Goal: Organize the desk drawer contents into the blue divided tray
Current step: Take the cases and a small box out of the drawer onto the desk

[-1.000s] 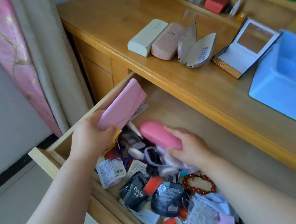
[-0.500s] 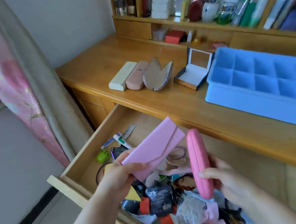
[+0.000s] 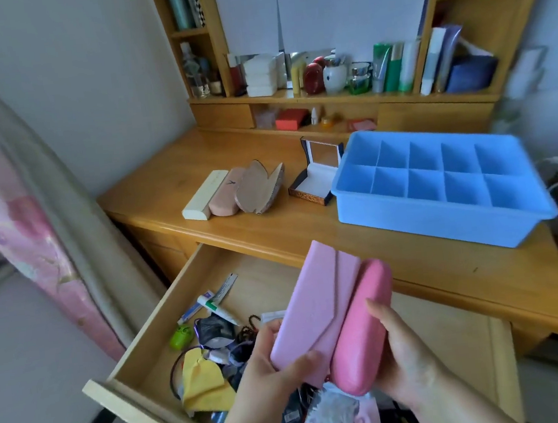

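Note:
My left hand [image 3: 271, 381] grips a flat light pink folding case [image 3: 315, 307] by its lower end. My right hand [image 3: 410, 359] grips a rounded darker pink glasses case [image 3: 363, 326]. Both cases are held side by side, touching, above the open wooden drawer [image 3: 141, 360]. The blue divided tray [image 3: 436, 219] sits on the desk top at the right, its several compartments showing nothing inside. The drawer holds a jumble of small things: a yellow cloth [image 3: 202, 381], a green clip [image 3: 180, 337], a small tube [image 3: 217, 307], sachets and beads.
On the desk [image 3: 164, 185] left of the tray lie a white case [image 3: 203, 195], a pale pink case [image 3: 226, 198], an open brown case [image 3: 259, 187] and an open box with a mirror lid [image 3: 318, 176]. Shelves with bottles and books rise behind. A curtain [image 3: 30, 220] hangs at the left.
Both hands have lifted the two pink cases out of the drawer and brought them together side by side. My view has tilted up, showing the whole tray and the shelves.

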Available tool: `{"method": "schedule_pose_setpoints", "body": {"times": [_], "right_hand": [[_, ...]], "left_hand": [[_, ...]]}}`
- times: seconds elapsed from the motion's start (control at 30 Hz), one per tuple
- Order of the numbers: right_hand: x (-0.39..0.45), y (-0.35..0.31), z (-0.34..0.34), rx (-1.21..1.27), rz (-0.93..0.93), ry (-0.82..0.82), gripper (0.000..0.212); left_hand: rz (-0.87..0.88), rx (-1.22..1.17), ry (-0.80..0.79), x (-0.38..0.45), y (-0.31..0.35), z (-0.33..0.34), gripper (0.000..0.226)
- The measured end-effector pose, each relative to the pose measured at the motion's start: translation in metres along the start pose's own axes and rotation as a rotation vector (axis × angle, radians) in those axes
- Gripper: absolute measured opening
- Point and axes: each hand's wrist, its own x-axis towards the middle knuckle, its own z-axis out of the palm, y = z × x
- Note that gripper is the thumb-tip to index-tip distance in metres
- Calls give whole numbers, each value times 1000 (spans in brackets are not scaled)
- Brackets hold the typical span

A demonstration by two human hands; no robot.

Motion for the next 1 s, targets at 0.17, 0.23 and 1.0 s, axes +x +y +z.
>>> {"method": "schedule_pose_setpoints", "body": {"times": [0.17, 0.23, 1.0], "right_hand": [[0, -1, 3, -69, -27, 28, 90], [1, 0, 3, -121, -77, 56, 84], [1, 26, -21, 147, -36, 74, 74]], "left_hand": [[300, 595, 282, -2, 11, 8, 30], [369, 758, 249, -2, 15, 8, 30], [527, 941, 130, -14, 53, 18, 36]]}}
